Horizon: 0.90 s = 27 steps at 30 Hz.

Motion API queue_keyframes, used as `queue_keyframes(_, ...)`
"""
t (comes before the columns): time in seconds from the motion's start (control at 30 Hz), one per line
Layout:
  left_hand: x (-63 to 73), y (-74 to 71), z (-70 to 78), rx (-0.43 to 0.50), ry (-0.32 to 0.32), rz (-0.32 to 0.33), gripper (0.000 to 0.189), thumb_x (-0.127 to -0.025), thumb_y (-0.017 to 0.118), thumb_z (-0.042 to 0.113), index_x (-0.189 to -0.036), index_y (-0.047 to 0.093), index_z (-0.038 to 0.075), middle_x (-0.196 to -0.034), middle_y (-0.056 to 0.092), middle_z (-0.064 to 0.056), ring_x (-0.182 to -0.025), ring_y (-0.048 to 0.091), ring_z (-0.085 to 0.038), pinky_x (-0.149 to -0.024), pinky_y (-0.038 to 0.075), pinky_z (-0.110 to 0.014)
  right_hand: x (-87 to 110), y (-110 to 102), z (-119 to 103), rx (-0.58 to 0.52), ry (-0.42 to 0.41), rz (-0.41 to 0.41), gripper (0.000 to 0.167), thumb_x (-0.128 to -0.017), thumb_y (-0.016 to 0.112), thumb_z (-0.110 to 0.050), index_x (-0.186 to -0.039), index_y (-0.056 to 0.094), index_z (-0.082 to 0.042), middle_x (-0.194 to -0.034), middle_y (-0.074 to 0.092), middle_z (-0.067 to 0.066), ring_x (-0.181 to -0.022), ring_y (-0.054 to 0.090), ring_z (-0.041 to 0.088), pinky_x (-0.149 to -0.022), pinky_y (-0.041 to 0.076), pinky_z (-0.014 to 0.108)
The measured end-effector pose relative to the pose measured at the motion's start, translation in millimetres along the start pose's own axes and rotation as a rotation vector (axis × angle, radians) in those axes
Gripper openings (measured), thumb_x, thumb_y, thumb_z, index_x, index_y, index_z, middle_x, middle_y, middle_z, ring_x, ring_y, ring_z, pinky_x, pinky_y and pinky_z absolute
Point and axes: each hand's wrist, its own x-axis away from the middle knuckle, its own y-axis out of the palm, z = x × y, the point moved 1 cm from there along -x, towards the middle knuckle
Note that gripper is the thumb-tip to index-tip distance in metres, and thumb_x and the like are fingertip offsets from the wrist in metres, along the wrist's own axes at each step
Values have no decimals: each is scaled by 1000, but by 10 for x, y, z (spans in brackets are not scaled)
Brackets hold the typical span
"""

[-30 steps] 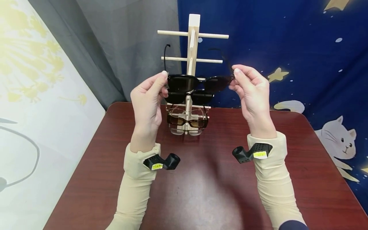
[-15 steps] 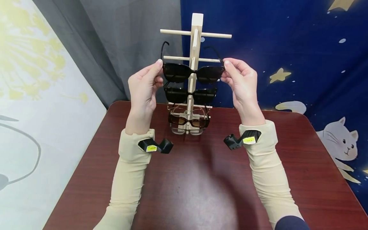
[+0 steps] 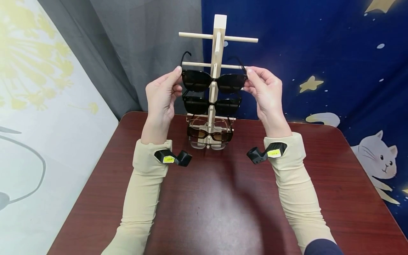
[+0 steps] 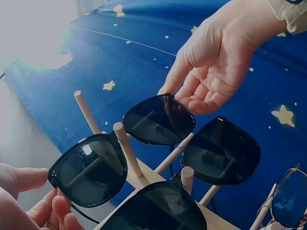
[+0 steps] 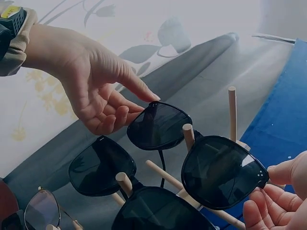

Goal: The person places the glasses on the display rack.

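Observation:
Black sunglasses [image 3: 196, 80] with dark lenses are held level in front of a pale wooden display stand [image 3: 218, 49]. My left hand [image 3: 160, 97] pinches their left corner between thumb and fingers. At the right corner, my right hand [image 3: 269, 95] pinches them the same way. Both temples point back past a crossbar of the stand. Close-up in the left wrist view, the bridge of the sunglasses [image 4: 93, 167] sits right at a short peg [image 4: 125, 146]. Just below hangs another black pair of sunglasses [image 3: 196, 105].
Lower on the stand are thin gold-rimmed glasses [image 3: 194, 122], brown-framed sunglasses [image 3: 221, 137] and clear glasses [image 3: 217, 146]. A crossbar [image 3: 241, 39] juts out above the hands. The stand is at the back of a reddish-brown table [image 3: 204, 205], before grey and blue curtains [image 3: 302, 42].
Both hands have raised the sunglasses and shifted them left, levelling them against the stand above the other black pair. Over the last half second they have moved only slightly.

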Motion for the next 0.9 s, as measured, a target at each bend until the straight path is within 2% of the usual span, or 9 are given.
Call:
queue_keyframes(0.23,-4,-23,-15,0,-39,-9,11,-83,71,6,-72,70,2,-62,66,-4,-42,49,-10,-44,42,-19,0,-10,1,11,8,-2,12,-87,65,-5,-96,66,4,-71,62,7,-61,56,14,-62,54,21)
queue_keyframes(0.4,-14,-32,-19,-12,-42,-40,9,-84,70,7,-77,68,2,-65,66,-5,-43,50,-10,-43,42,-18,0,-7,-9,10,-3,-10,9,-87,66,-5,-93,68,2,-71,62,7,-62,56,14,-62,54,21)
queue_keyframes(0.67,-51,-90,-23,-152,2,-56,7,-85,70,12,-87,68,6,-76,66,-2,-49,54,-9,-45,38,-16,23,-31,-16,25,-18,-17,9,-87,66,-6,-93,68,0,-73,62,9,-65,57,16,-65,54,21)
queue_keyframes(0.77,-53,-129,-33,-185,29,-51,10,-85,69,13,-91,68,5,-79,66,-1,-54,56,-9,-52,38,-19,62,-69,-1,19,-28,-27,10,-87,65,-6,-94,67,1,-74,63,9,-66,58,16,-65,53,21)
queue_keyframes(0.9,-29,-234,-55,-210,98,-40,10,-87,67,12,-93,69,6,-81,67,1,-62,57,-10,-62,38,-24,157,-161,39,31,-41,-40,13,-88,65,-7,-97,66,3,-76,64,9,-67,59,16,-66,53,21)
